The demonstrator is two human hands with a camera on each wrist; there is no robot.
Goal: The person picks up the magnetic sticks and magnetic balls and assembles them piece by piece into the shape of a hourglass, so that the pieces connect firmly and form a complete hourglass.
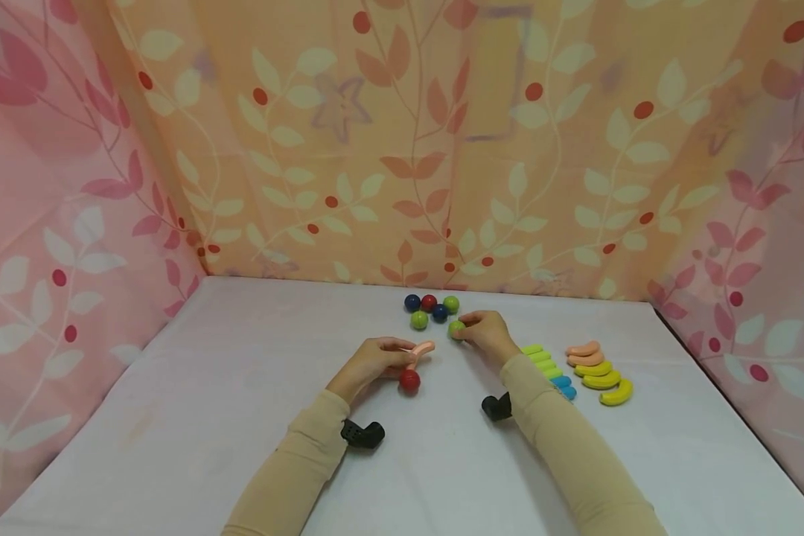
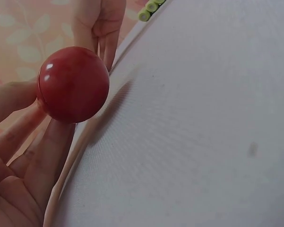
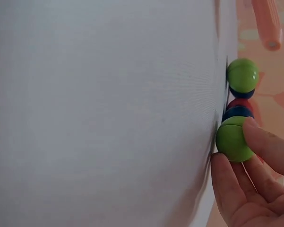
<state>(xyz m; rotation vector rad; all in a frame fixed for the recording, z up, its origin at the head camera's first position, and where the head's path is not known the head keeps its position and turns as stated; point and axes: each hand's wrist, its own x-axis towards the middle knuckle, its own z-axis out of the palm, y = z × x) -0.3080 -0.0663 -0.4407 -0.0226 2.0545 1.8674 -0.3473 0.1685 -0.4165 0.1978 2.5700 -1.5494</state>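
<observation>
Hiding green ball's (image 3: 231, 139) edge: right grip (image 1: 486, 332)

yellow bananas (image 1: 601, 381) lie on a white table (image 1: 241, 357), leafy curtain (image 1: 402, 149) behind.

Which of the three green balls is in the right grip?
The front green ball, lowest of the three in the head view: the right grip pinches it. No fingers touch the left green ball or rear green ball.

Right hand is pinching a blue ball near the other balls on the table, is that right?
Not quite: the ball in the right hand is green, as the right wrist view shows. It is near the other balls on the table.
</observation>
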